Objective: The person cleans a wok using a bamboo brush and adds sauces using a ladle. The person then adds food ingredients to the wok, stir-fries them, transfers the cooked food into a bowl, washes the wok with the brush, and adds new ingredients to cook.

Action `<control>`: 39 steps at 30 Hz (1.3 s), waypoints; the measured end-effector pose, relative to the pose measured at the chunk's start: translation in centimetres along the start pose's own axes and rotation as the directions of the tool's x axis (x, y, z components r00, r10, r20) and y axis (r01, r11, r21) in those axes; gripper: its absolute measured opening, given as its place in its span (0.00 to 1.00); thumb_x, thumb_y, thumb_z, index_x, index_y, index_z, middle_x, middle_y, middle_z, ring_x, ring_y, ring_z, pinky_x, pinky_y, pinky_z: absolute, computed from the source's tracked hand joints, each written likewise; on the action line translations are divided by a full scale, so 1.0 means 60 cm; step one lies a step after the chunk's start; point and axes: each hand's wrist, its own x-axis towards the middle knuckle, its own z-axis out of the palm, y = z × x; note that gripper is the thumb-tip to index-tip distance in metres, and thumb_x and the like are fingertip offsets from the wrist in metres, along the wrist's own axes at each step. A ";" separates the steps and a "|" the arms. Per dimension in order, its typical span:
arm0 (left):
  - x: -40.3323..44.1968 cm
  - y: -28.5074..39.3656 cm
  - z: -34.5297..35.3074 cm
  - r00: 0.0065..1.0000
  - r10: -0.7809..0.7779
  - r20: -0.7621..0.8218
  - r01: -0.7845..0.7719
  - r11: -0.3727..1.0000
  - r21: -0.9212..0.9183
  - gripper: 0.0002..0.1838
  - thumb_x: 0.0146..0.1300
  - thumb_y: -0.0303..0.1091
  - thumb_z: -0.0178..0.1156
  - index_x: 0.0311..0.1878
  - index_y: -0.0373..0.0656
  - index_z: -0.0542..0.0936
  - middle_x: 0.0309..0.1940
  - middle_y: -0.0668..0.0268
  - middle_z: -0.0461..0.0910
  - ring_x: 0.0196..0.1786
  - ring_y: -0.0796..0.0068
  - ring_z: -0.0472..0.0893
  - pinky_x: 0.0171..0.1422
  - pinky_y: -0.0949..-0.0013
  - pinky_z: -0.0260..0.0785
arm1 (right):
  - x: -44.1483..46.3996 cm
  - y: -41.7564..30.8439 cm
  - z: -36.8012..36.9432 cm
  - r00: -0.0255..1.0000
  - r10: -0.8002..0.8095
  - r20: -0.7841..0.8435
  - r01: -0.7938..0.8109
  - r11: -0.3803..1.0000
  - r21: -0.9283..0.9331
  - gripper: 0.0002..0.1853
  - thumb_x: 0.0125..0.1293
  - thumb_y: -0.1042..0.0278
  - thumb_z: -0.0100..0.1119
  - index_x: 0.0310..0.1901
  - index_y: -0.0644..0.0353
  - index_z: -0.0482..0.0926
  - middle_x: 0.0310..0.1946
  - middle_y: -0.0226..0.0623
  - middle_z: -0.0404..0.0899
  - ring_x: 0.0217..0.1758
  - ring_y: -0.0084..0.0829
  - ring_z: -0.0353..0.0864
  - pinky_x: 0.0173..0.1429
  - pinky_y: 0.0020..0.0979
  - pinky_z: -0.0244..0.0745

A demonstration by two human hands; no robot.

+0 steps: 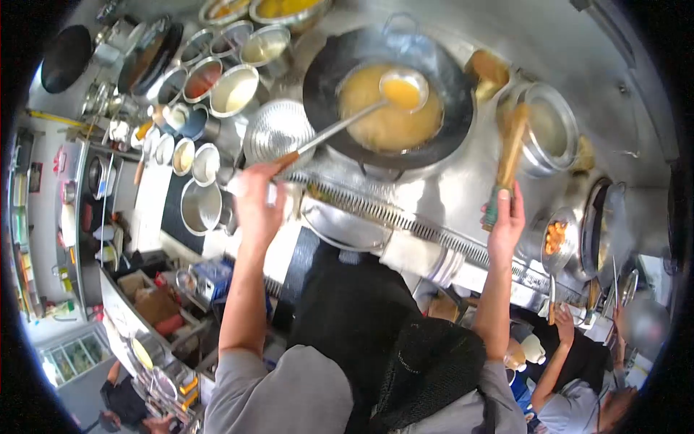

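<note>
My left hand (258, 206) is closed around the wooden handle of a long ladle (347, 121). The ladle's bowl, full of yellowish liquid, is over the middle of a large black wok (323, 87). Cloudy tan liquid (361, 130) fills the bottom of the wok. On the other side, my right hand (507, 226) grips the green-wrapped end of a wooden wok brush (512, 148), whose bristle end points up and away from me. Behind the brush stands a round metal pot (562, 130) holding liquid.
A perforated metal strainer (278, 134) lies left of the wok, near several seasoning bowls (233, 92). A slotted grate (390, 217) runs along the stove front. At right, a co-worker's hand (564, 325) holds a skimmer with orange food pieces (555, 237) beside another wok.
</note>
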 end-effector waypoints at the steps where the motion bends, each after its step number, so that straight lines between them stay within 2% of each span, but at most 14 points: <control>1: 0.035 0.007 0.015 0.988 0.021 0.154 -0.021 1.000 -0.002 0.26 0.53 0.24 0.69 0.57 0.41 0.74 0.49 0.55 0.78 0.53 0.50 0.75 0.58 0.54 0.68 | 0.002 -0.029 0.031 0.999 -0.025 0.047 0.028 0.998 -0.063 0.32 0.71 0.59 0.61 0.73 0.56 0.63 0.39 0.31 0.80 0.31 0.21 0.80 0.26 0.22 0.74; 4: 0.064 -0.037 0.097 0.869 -0.122 0.480 -0.063 0.934 0.352 0.28 0.59 0.42 0.67 0.63 0.48 0.72 0.48 0.55 0.80 0.51 0.50 0.80 0.56 0.52 0.72 | 0.044 -0.044 0.107 0.962 -0.130 0.242 0.184 0.960 -0.214 0.30 0.71 0.58 0.63 0.71 0.57 0.67 0.46 0.36 0.82 0.38 0.24 0.82 0.38 0.27 0.79; 6: 0.092 -0.061 0.115 0.615 -0.243 0.750 0.030 0.958 0.286 0.30 0.60 0.44 0.66 0.65 0.50 0.71 0.47 0.60 0.82 0.52 0.56 0.82 0.57 0.50 0.73 | 0.098 0.001 0.169 0.816 -0.463 0.345 0.575 0.707 -0.412 0.29 0.69 0.58 0.64 0.68 0.58 0.70 0.54 0.45 0.82 0.51 0.37 0.84 0.54 0.35 0.79; 11: 0.102 -0.083 0.055 0.792 -0.011 0.610 -0.198 0.941 0.275 0.22 0.65 0.37 0.60 0.63 0.57 0.73 0.44 0.62 0.83 0.47 0.58 0.85 0.54 0.54 0.73 | 0.169 0.034 0.300 0.807 0.193 0.559 0.454 0.402 -0.795 0.31 0.67 0.47 0.59 0.68 0.49 0.71 0.57 0.56 0.77 0.60 0.53 0.79 0.61 0.45 0.75; 15: 0.137 -0.139 0.010 0.777 -0.052 0.627 -0.190 0.931 0.313 0.20 0.68 0.35 0.57 0.63 0.55 0.72 0.44 0.61 0.82 0.44 0.60 0.85 0.51 0.55 0.74 | 0.172 0.020 0.309 0.841 0.132 0.525 0.541 -0.177 -0.822 0.33 0.70 0.49 0.55 0.75 0.34 0.58 0.57 0.53 0.72 0.49 0.53 0.83 0.54 0.49 0.79; 20: 0.104 -0.203 0.068 0.770 -0.021 0.638 -0.178 0.953 0.246 0.19 0.73 0.41 0.53 0.64 0.49 0.72 0.38 0.60 0.81 0.33 0.62 0.84 0.32 0.66 0.73 | 0.147 0.036 0.326 0.919 -0.195 0.343 0.371 0.134 -0.919 0.32 0.70 0.49 0.54 0.74 0.40 0.60 0.54 0.57 0.74 0.43 0.60 0.82 0.48 0.54 0.79; 21: 0.103 -0.215 0.078 0.600 -0.115 0.792 0.321 0.941 -0.106 0.19 0.75 0.43 0.51 0.64 0.46 0.71 0.35 0.63 0.79 0.29 0.67 0.81 0.29 0.67 0.71 | 0.129 0.034 0.343 0.922 -0.261 0.286 0.345 0.222 -0.912 0.31 0.70 0.48 0.54 0.73 0.40 0.61 0.53 0.57 0.75 0.43 0.61 0.82 0.47 0.54 0.79; 22: 0.099 -0.225 0.086 0.390 -0.047 0.920 0.764 0.574 -0.295 0.20 0.77 0.45 0.49 0.63 0.43 0.71 0.32 0.66 0.77 0.25 0.72 0.77 0.27 0.69 0.69 | 0.113 0.033 0.360 0.923 -0.319 0.217 0.318 0.313 -0.895 0.31 0.70 0.48 0.54 0.73 0.40 0.62 0.51 0.57 0.76 0.42 0.62 0.82 0.47 0.55 0.79; 23: 0.094 -0.221 0.084 0.388 -0.036 0.921 0.757 0.582 -0.297 0.20 0.77 0.45 0.49 0.63 0.43 0.71 0.32 0.66 0.77 0.25 0.72 0.77 0.27 0.69 0.69 | 0.100 0.033 0.372 0.913 -0.339 0.227 0.345 0.344 -0.873 0.30 0.70 0.49 0.55 0.72 0.40 0.64 0.49 0.54 0.77 0.41 0.60 0.83 0.46 0.54 0.80; 25: 0.080 -0.200 0.085 0.215 0.193 0.957 0.971 -0.148 -0.188 0.22 0.79 0.46 0.46 0.63 0.39 0.70 0.28 0.70 0.70 0.22 0.80 0.67 0.24 0.74 0.64 | 0.055 0.030 0.396 0.882 -0.265 0.389 0.455 0.262 -0.851 0.30 0.70 0.49 0.55 0.72 0.39 0.64 0.49 0.53 0.78 0.41 0.59 0.83 0.46 0.54 0.80; 29: 0.046 -0.190 0.095 0.240 0.365 0.900 0.896 -0.439 -0.060 0.19 0.78 0.44 0.49 0.60 0.40 0.72 0.26 0.72 0.68 0.20 0.84 0.66 0.22 0.77 0.61 | 0.031 0.035 0.396 0.711 -0.121 0.693 0.702 0.073 -0.708 0.31 0.70 0.47 0.54 0.73 0.38 0.62 0.51 0.52 0.78 0.41 0.56 0.84 0.45 0.52 0.81; 34: 0.058 -0.161 0.076 0.248 0.322 0.914 0.921 -0.371 -0.119 0.18 0.76 0.39 0.53 0.61 0.37 0.71 0.25 0.71 0.68 0.20 0.82 0.66 0.22 0.75 0.61 | 0.162 0.045 0.352 0.939 -0.089 0.332 0.341 0.136 -0.930 0.31 0.70 0.45 0.53 0.73 0.38 0.62 0.54 0.50 0.77 0.47 0.55 0.83 0.52 0.51 0.80; 37: 0.062 -0.150 0.084 0.304 0.084 0.949 0.887 0.340 -0.314 0.18 0.73 0.37 0.56 0.59 0.37 0.69 0.23 0.70 0.70 0.20 0.81 0.69 0.22 0.74 0.61 | 0.171 0.029 0.333 0.948 -0.049 0.313 0.317 0.107 -0.942 0.31 0.70 0.47 0.52 0.73 0.39 0.62 0.54 0.49 0.77 0.50 0.54 0.82 0.56 0.51 0.77; 39: 0.065 -0.155 0.091 0.285 0.126 0.950 0.919 0.244 -0.308 0.15 0.72 0.39 0.58 0.52 0.40 0.70 0.24 0.70 0.70 0.20 0.81 0.70 0.22 0.73 0.61 | 0.153 0.006 0.332 0.949 -0.103 0.299 0.311 0.130 -0.941 0.32 0.70 0.47 0.53 0.73 0.39 0.60 0.53 0.49 0.77 0.52 0.52 0.82 0.55 0.49 0.78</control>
